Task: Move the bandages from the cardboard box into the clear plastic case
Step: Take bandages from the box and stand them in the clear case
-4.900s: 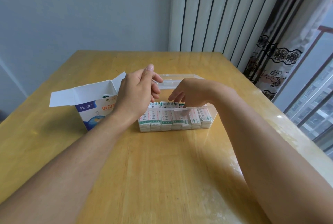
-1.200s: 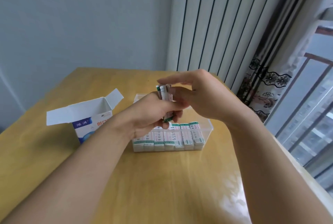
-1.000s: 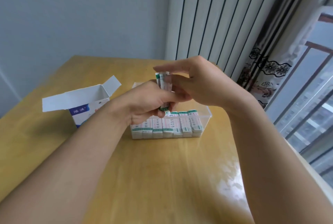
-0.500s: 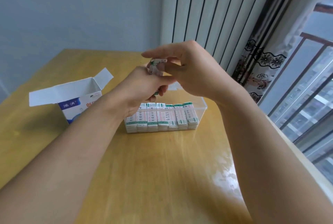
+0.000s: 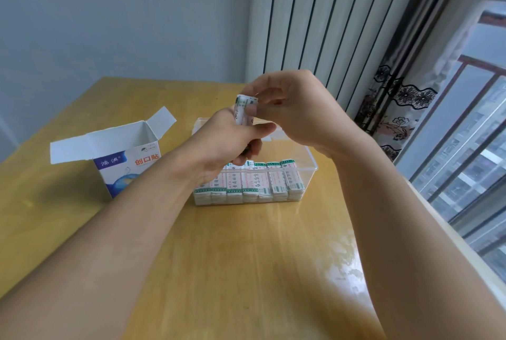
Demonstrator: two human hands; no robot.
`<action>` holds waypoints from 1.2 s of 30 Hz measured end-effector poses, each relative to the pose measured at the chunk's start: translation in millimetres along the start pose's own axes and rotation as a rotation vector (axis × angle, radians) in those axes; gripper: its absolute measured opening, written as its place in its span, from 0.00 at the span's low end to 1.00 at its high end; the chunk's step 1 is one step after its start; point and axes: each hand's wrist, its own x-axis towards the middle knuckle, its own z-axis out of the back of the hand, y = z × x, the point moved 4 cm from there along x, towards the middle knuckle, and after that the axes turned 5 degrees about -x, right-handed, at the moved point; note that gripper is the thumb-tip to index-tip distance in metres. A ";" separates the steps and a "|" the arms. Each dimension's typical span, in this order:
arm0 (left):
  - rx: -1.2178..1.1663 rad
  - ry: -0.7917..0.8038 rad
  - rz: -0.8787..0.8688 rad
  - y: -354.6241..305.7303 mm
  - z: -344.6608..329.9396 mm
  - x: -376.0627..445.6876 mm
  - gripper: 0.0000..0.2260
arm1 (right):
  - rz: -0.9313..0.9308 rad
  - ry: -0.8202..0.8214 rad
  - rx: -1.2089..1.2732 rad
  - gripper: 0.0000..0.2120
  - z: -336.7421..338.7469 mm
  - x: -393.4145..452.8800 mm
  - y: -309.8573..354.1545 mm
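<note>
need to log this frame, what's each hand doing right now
Left hand: closed around a stack of bandages, held above the clear plastic case.
Right hand: pinching the top of the same stack.

bundle in hand (image 5: pixel 244 109): lower half hidden inside the left hand (image 5: pixel 227 142); print blurred.
clear plastic case (image 5: pixel 310 168): far-left corner, toward 10 o'clock, covered by the left hand.
cardboard box (image 5: pixel 128 159): inside not visible; right face hidden by the left forearm.
desk (image 5: pixel 246 271): near edge cut off at 6 o'clock.
</note>
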 end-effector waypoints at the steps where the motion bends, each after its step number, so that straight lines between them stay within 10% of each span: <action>1: -0.001 0.003 0.001 -0.1 -0.8 -0.2 0.09 | -0.001 0.014 0.048 0.07 -0.5 0.2 -1.6; 9: 0.132 -0.091 -0.015 -4.0 18.4 -2.8 0.45 | -0.161 -0.124 0.113 0.06 28.0 4.7 -30.7; 18: 0.381 -0.346 -0.297 7.1 37.1 7.4 0.14 | -0.271 0.190 -0.326 0.08 -22.3 9.7 -55.2; 36: 0.420 -0.304 -0.227 14.9 35.5 10.3 0.09 | -0.408 0.376 -0.308 0.06 -35.5 4.8 -63.0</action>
